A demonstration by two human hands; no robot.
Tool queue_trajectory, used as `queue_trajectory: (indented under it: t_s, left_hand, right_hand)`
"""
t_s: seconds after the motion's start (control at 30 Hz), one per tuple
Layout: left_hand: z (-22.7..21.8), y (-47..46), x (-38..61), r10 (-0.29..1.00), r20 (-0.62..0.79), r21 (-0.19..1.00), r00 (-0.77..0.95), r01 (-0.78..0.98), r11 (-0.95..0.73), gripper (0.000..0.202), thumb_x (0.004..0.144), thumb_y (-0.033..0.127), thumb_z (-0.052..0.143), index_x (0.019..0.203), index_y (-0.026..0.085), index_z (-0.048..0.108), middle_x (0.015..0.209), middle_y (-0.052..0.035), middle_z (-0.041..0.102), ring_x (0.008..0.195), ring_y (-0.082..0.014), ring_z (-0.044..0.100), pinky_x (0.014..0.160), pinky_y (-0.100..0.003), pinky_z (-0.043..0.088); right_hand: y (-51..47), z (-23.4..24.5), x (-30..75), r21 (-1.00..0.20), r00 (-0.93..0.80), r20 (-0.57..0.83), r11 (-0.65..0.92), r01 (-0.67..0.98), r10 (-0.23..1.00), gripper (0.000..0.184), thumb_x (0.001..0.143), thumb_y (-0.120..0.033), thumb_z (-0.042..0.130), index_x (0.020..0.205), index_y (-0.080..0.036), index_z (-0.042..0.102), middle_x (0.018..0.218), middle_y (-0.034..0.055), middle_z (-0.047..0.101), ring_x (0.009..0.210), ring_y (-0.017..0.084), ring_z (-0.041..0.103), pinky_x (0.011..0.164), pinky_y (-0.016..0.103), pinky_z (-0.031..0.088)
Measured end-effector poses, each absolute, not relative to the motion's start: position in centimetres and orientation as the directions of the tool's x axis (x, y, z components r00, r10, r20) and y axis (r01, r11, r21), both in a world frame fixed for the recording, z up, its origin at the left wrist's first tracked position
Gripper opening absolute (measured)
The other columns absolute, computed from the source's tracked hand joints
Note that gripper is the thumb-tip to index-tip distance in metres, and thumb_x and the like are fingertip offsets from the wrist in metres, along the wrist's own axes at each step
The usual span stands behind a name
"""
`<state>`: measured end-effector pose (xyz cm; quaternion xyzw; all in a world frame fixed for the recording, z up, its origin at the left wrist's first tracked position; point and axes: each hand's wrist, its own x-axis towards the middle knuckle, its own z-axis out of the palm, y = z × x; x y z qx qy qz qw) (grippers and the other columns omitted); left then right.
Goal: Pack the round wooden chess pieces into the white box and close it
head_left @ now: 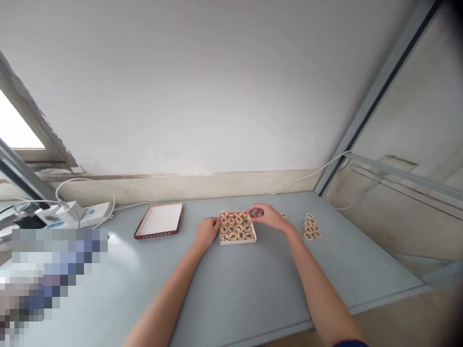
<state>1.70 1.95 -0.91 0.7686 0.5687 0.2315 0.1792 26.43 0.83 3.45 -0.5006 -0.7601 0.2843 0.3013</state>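
Observation:
A shallow white box (238, 242) on the grey-blue table holds rows of round xiangqi pieces (232, 221), with red characters in the back rows and black ones in front. My left hand (207, 231) is closed at the box's left wall, its fingertips against the edge. Over the box's back right corner, my right hand (268, 215) pinches a xiangqi piece, partly covered by the fingers. A small group of red-marked pieces (312, 227) lies on the table to the right. Another loose piece (283, 215) shows just beyond my right wrist.
An upturned lid (161, 220) with a white inside and dark red rim lies to the left. Power strips (87, 212) with white cables stand at the far left. A pale wall (217, 96) rises behind the table, and a metal frame post (334, 164) stands at the right.

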Motion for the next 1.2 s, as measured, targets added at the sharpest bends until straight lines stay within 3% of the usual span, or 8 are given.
queue_trajectory:
  t_s: [0.33,0.43,0.57,0.63,0.7,0.87,1.03,1.2]
  left_hand:
    - [-1.3,2.2,1.6,0.958,0.143,0.538,0.248,0.793,-0.285,0.046,0.089,0.039,0.027,0.069,0.014,0.061,0.074,-0.0087,0.065,0.066,-0.0152,0.053,0.059,-0.024,0.030]
    - [-1.2,2.1,1.6,0.955,0.153,0.541,0.254,0.787,-0.296,0.046,0.089,0.038,0.027,0.070,0.015,0.062,0.077,-0.0091,0.066,0.070,-0.0157,0.055,0.061,-0.024,0.031]
    - [-1.0,2.1,1.6,0.954,0.159,0.536,0.255,0.789,-0.300,0.046,0.089,0.037,0.028,0.064,0.015,0.060,0.071,-0.0075,0.064,0.063,-0.0135,0.052,0.058,-0.023,0.029]
    - [-0.9,2.3,1.3,0.947,0.163,0.542,0.277,0.777,-0.321,0.046,0.088,0.037,0.028,0.058,0.015,0.056,0.062,-0.0047,0.060,0.058,-0.0120,0.048,0.057,-0.023,0.028]
    - [-0.9,2.6,0.8,0.929,0.161,0.570,0.333,0.737,-0.363,0.047,0.087,0.038,0.029,0.052,0.015,0.052,0.055,-0.0016,0.055,0.054,-0.0109,0.045,0.057,-0.023,0.029]
    - [-1.0,3.0,0.0,0.901,0.140,0.663,0.411,0.637,-0.393,0.048,0.085,0.042,0.028,0.054,0.015,0.051,0.053,0.0010,0.050,0.053,-0.0110,0.045,0.057,-0.023,0.033]
    - [-1.1,2.9,0.1,0.895,0.152,0.643,0.420,0.645,-0.412,0.047,0.085,0.042,0.026,0.057,0.015,0.053,0.055,0.0002,0.051,0.056,-0.0119,0.045,0.060,-0.024,0.035]
    - [-0.4,3.0,-0.7,0.869,0.105,0.696,0.484,0.588,-0.412,0.037,0.080,0.036,0.032,0.063,0.015,0.057,0.059,0.0010,0.053,0.061,-0.0119,0.046,0.061,-0.022,0.036]
  right_hand:
    - [1.4,2.2,25.3,-0.755,-0.342,0.204,0.370,0.541,0.917,0.027,0.067,-0.025,0.064,0.092,-0.018,0.060,0.096,0.0026,0.060,0.073,0.012,0.055,0.067,0.024,0.044]
    - [1.5,2.4,27.2,-0.679,-0.238,0.244,0.341,0.650,0.940,0.027,0.072,-0.025,0.059,0.098,-0.020,0.058,0.099,0.0030,0.059,0.081,0.014,0.055,0.075,0.027,0.043]
    - [1.3,1.4,30.7,-0.387,0.195,0.259,-0.084,0.918,0.946,0.022,0.072,-0.024,0.059,0.094,-0.018,0.058,0.103,0.0123,0.054,0.097,0.025,0.051,0.080,0.038,0.039]
    - [1.1,0.6,32.0,-0.335,0.321,0.194,-0.245,0.910,0.927,0.019,0.072,-0.026,0.059,0.088,-0.015,0.058,0.100,0.0170,0.053,0.092,0.028,0.053,0.073,0.040,0.040]
    - [1.0,0.2,32.8,-0.350,0.328,0.152,-0.260,0.900,0.932,0.015,0.074,-0.025,0.057,0.083,-0.013,0.058,0.094,0.0178,0.054,0.080,0.025,0.057,0.067,0.038,0.041]
    - [1.6,2.0,31.0,-0.430,0.161,0.189,-0.066,0.900,0.969,0.008,0.076,-0.022,0.054,0.079,-0.015,0.058,0.083,0.0079,0.059,0.076,0.017,0.057,0.071,0.029,0.042]
    - [0.4,3.8,24.0,-0.569,-0.237,0.389,0.435,0.698,0.890,0.021,0.079,-0.031,0.054,0.097,-0.020,0.054,0.091,0.0023,0.060,0.079,0.013,0.056,0.073,0.026,0.042]
    - [-1.7,3.2,18.4,-0.456,-0.499,0.363,0.617,0.641,0.787,0.017,0.078,-0.025,0.057,0.095,-0.024,0.056,0.100,0.0021,0.059,0.094,0.016,0.053,0.084,0.030,0.040]
